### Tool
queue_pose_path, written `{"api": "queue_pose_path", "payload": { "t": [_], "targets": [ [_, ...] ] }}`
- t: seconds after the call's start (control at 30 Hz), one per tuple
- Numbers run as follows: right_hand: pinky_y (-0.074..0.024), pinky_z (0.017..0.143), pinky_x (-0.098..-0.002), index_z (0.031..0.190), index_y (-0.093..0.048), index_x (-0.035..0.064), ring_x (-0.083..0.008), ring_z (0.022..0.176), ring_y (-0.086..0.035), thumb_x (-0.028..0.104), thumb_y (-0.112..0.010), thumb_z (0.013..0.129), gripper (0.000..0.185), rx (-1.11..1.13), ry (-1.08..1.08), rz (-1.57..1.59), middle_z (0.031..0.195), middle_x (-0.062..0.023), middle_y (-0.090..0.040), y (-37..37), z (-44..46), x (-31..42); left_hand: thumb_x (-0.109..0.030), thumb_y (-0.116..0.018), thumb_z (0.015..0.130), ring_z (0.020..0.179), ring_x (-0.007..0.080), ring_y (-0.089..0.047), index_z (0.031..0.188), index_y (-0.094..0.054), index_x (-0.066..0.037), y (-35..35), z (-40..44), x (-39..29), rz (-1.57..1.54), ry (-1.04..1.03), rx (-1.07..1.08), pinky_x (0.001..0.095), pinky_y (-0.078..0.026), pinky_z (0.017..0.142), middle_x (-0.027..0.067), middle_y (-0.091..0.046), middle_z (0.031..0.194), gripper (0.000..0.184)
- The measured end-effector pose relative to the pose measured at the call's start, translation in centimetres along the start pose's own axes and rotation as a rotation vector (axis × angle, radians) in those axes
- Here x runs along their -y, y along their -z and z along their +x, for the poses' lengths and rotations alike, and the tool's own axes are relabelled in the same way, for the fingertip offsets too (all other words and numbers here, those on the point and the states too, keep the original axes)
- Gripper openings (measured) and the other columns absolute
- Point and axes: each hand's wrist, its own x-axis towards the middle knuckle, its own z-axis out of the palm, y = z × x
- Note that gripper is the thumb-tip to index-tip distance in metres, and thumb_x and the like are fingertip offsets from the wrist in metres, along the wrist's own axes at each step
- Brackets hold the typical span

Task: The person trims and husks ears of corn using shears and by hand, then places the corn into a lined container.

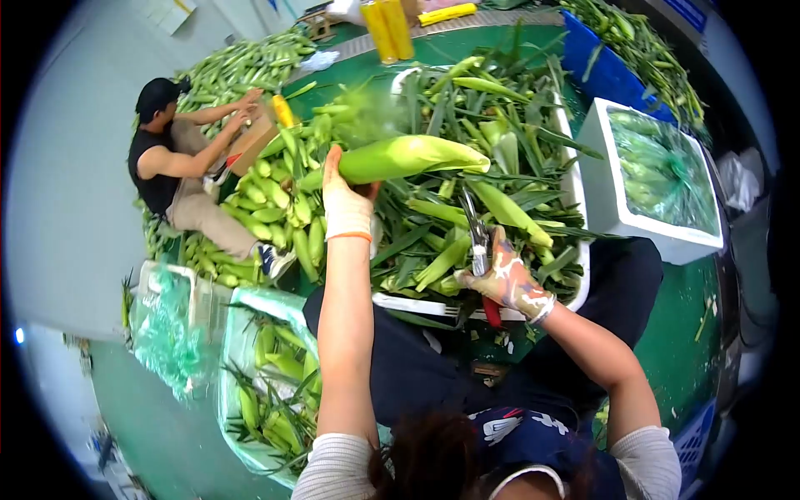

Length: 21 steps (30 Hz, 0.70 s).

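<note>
My left hand, in a white glove with an orange cuff, is wrapped round the lower end of a green corn cob still in its husk. The cob lies level, its tip pointing right, above a white bin heaped with husks and leaves. My right hand, in a patterned glove, grips a metal cutting tool with a red handle. The tool's blades point up, below the cob and apart from it. Glove and palm hide part of its handle.
A co-worker sits at the left by a cardboard box and piled corn. A lined container of corn stands at lower left. At the right are a white foam box and a blue bin.
</note>
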Motion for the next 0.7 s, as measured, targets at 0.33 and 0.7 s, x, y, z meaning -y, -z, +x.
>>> {"api": "queue_pose_path", "payload": {
  "t": [0.33, 0.7],
  "targets": [
    [-0.0486, 0.079, -0.0374, 0.108, -0.047, -0.0054, -0.0312, 0.086, -0.06, 0.037, -0.079, 0.064, 0.069, -0.179, 0.017, 0.1, 0.092, -0.0212, -0.06, 1.6, 5.3, 1.4, -0.047, -0.07, 0.076, 0.08, 0.0166, -0.055, 0.107, -0.065, -0.024, 2.6, -4.0, 4.7, 0.249, -0.061, -0.204, 0.0317, -0.044, 0.063, -0.0028, -0.06, 0.094, 0.039],
    [-0.049, 0.056, -0.0303, 0.091, -0.054, 0.0, -0.0151, 0.059, -0.057, 0.034, -0.071, 0.079, 0.04, 0.233, -0.211, 0.486, 0.071, -0.0071, -0.059, 6.2, -0.2, -1.3, -0.046, -0.079, 0.069, 0.071, 0.0196, -0.059, 0.106, -0.061, 0.005, 0.4, -1.0, -2.5, 0.458, -0.449, -0.009, 0.034, -0.052, 0.066, 0.0103, -0.063, 0.088, 0.066]
  ]
}}
